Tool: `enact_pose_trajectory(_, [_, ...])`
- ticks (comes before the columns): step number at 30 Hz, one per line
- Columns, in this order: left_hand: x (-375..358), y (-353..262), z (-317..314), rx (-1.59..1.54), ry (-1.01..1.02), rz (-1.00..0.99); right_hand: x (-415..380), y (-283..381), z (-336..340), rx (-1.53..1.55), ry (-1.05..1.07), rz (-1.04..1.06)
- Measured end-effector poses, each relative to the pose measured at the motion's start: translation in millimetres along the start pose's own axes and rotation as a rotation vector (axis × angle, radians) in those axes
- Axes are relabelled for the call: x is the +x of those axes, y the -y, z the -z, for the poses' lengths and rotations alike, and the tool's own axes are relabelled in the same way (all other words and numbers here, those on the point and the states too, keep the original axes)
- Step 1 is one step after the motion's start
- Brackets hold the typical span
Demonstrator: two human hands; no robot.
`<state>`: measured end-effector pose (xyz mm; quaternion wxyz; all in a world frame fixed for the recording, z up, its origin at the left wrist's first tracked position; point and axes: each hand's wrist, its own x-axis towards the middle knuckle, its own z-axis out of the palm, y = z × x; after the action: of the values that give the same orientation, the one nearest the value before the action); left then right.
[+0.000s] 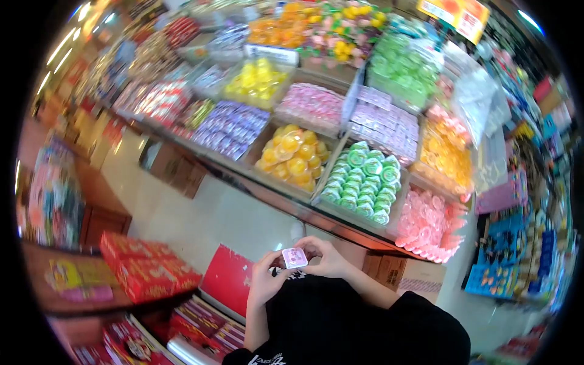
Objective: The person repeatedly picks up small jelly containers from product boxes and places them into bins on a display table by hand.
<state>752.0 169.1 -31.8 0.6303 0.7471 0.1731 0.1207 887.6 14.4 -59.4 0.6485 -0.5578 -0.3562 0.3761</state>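
Note:
Close to my body I hold a small square jelly cup [294, 258] with a pink and white printed lid. The fingers of my left hand [266, 277] pinch its left side. From the other side, the thumb and fingers of my right hand [326, 257] close on its right edge. Its lid faces up toward me; the underside is hidden. Beyond my hands stands a sloping display with bins of green-lidded cups [360, 182], yellow jelly cups [293, 157], pink cups [429, 222] and light purple square packs [383, 125].
Red boxes [149, 267] lie on a shelf at my left, beside a red panel [228, 278]. Cardboard boxes [384, 271] stand under the display's edge. A blue rack [499, 249] is at the right. Tiled floor [225, 216] runs between the shelf and the display.

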Motion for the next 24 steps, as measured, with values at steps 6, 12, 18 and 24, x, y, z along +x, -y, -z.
enact_pose_trajectory(6, [120.8,-4.0,-28.4,-0.047,0.380,-0.077,13.4,33.5,60.3,-0.053,-0.311,-0.027])
enact_pose_trajectory(12, [222.8,-18.5,-72.7,-0.025,0.593,-0.341,26.6,48.2,99.3,-0.152,-0.705,0.044])
enact_pose_trajectory(18, [273.3,-24.6,-98.8,-0.203,0.734,-0.239,47.0,56.7,122.4,-0.194,-0.881,0.059])
enact_pose_trajectory(24, [308.2,-36.3,-125.4,-0.196,0.726,-0.193,56.0,54.9,154.8,-0.256,-1.018,0.070])
